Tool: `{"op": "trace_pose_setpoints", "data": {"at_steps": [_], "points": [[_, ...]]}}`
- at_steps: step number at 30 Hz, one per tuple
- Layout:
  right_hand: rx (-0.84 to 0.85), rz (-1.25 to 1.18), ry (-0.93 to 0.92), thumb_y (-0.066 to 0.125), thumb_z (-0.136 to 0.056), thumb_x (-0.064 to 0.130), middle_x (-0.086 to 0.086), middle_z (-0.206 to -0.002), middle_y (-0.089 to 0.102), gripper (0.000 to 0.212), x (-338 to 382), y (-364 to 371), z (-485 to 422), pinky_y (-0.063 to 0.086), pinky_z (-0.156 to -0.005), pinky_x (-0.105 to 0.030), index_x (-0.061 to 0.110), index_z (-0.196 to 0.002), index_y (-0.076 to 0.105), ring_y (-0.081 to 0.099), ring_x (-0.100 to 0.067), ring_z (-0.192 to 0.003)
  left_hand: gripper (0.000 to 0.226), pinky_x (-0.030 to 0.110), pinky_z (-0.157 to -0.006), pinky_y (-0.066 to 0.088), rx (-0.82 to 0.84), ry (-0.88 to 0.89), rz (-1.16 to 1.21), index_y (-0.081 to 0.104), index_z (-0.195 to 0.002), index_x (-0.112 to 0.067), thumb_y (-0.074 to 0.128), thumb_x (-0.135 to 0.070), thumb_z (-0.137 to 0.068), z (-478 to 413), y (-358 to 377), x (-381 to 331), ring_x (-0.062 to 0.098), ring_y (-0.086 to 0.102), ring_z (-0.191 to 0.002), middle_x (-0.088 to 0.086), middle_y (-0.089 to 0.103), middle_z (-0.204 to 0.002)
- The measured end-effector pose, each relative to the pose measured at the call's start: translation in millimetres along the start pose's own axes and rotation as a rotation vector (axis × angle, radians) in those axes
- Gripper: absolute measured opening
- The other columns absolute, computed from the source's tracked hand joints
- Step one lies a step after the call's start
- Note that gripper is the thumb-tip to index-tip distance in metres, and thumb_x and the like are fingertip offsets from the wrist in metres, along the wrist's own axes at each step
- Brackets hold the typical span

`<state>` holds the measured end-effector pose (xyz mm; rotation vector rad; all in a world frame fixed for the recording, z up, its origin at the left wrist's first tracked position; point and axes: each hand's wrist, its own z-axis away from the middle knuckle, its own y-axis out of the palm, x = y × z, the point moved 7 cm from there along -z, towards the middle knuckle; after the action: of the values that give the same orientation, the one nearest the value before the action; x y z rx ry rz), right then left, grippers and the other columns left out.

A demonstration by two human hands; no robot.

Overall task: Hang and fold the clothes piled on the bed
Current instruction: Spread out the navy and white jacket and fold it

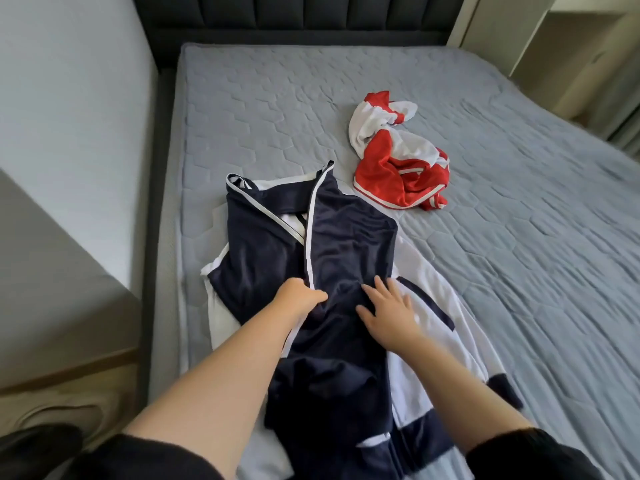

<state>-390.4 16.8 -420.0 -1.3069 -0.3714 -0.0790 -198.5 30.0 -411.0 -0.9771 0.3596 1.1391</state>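
A navy sleeveless jersey with white trim (349, 244) lies spread near the bed's front left, over a white garment with navy bands (429, 306). My left hand (299, 294) grips the navy fabric at its white-trimmed edge, fingers curled into the cloth. My right hand (388, 308) rests flat on the navy jersey with fingers spread. A crumpled red and white garment (394, 154) lies apart, further up the bed toward the right.
The grey quilted mattress (519, 220) fills most of the view, with a dark padded headboard (294, 15) at the far end. A white wall (69, 98) runs along the left. A pale cupboard (571, 46) stands at the far right.
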Motion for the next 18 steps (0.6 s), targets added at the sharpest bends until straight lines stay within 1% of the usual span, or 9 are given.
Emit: {"op": "trace_pose_setpoints", "data": {"at_steps": [2,4,6,7,9,12,14,16,18], "points": [[0.096,0.05,0.015,0.032,-0.098,0.05,0.001,-0.161,0.002,0.062,0,13,12,0.0,-0.116,-0.05,0.027,-0.153,0.012,-0.005,-0.021,-0.148,0.043,0.032,-0.091,0.048,0.044,-0.035,0.046,0.057,-0.122,0.0,0.066,-0.019,-0.085,15,3,12,0.028,0.059,-0.104,0.013,0.061,-0.119],[0.094,0.09,0.026,0.029,-0.098,0.05,0.002,-0.161,0.0,0.064,-1,18,21,-0.002,-0.116,-0.052,0.027,-0.153,0.005,-0.005,-0.02,-0.148,0.015,0.027,-0.073,0.044,0.012,-0.032,0.036,0.062,-0.089,-0.005,0.062,-0.02,-0.086,29,-1,27,0.024,0.056,-0.081,0.009,0.061,-0.092],[0.089,0.113,0.047,0.03,-0.097,0.048,0.002,-0.161,0.001,0.065,0,17,25,-0.003,-0.115,-0.055,0.027,-0.153,0.005,-0.005,-0.019,-0.148,0.029,0.022,-0.053,0.035,0.008,-0.062,0.016,0.047,-0.064,-0.012,0.061,-0.027,-0.086,45,-7,45,0.019,0.043,-0.059,0.003,0.047,-0.068],[0.1,0.102,0.059,0.032,-0.096,0.046,0.002,-0.161,0.002,0.065,2,15,27,-0.003,-0.114,-0.056,0.026,-0.153,0.007,-0.004,-0.019,-0.148,0.032,0.02,-0.049,0.034,0.051,-0.092,-0.002,0.048,-0.063,-0.012,0.062,-0.032,-0.085,53,-10,55,0.018,0.041,-0.054,0.002,0.046,-0.064],[0.124,0.063,0.073,0.036,-0.095,0.043,0.001,-0.161,0.005,0.064,8,11,31,-0.002,-0.114,-0.057,0.025,-0.152,0.013,-0.004,-0.019,-0.148,0.032,0.02,-0.054,0.044,0.202,-0.155,-0.068,0.064,-0.077,-0.009,0.066,-0.04,-0.081,72,-13,71,0.021,0.054,-0.053,0.006,0.058,-0.067],[0.146,-0.005,0.048,0.039,-0.096,0.034,0.0,-0.161,0.009,0.057,19,5,40,-0.001,-0.114,-0.054,0.023,-0.15,0.025,-0.002,-0.018,-0.148,0.02,0.025,-0.047,0.051,0.418,-0.225,-0.109,0.064,-0.087,-0.006,0.062,-0.026,-0.084,101,-12,90,0.02,0.063,-0.047,0.008,0.066,-0.059],[0.171,-0.117,-0.026,0.04,-0.094,0.015,0.0,-0.16,0.015,0.053,27,2,52,0.002,-0.118,-0.046,0.021,-0.146,0.035,0.002,-0.016,-0.148,0.008,0.025,-0.043,0.05,0.444,-0.238,-0.029,0.06,-0.085,-0.008,0.053,-0.011,-0.088,111,-12,98,0.018,0.062,-0.045,0.006,0.064,-0.055],[0.166,-0.259,-0.107,0.037,-0.084,-0.005,0.002,-0.156,0.026,0.062,34,-3,71,0.011,-0.117,-0.029,0.021,-0.141,0.043,0.011,-0.013,-0.147,0.012,0.026,-0.046,0.053,0.386,-0.245,0.195,0.061,-0.089,-0.007,0.049,-0.007,-0.092,115,-15,101,0.017,0.063,-0.051,0.007,0.065,-0.061],[0.107,-0.297,-0.179,0.038,-0.075,-0.011,0.002,-0.153,0.033,0.075,36,-8,90,0.018,-0.112,-0.019,0.022,-0.142,0.042,0.021,-0.014,-0.144,0.015,0.024,-0.046,0.052,0.321,-0.219,0.341,0.062,-0.099,-0.006,0.048,-0.008,-0.095,117,-21,100,0.017,0.061,-0.054,0.007,0.063,-0.07]]}}
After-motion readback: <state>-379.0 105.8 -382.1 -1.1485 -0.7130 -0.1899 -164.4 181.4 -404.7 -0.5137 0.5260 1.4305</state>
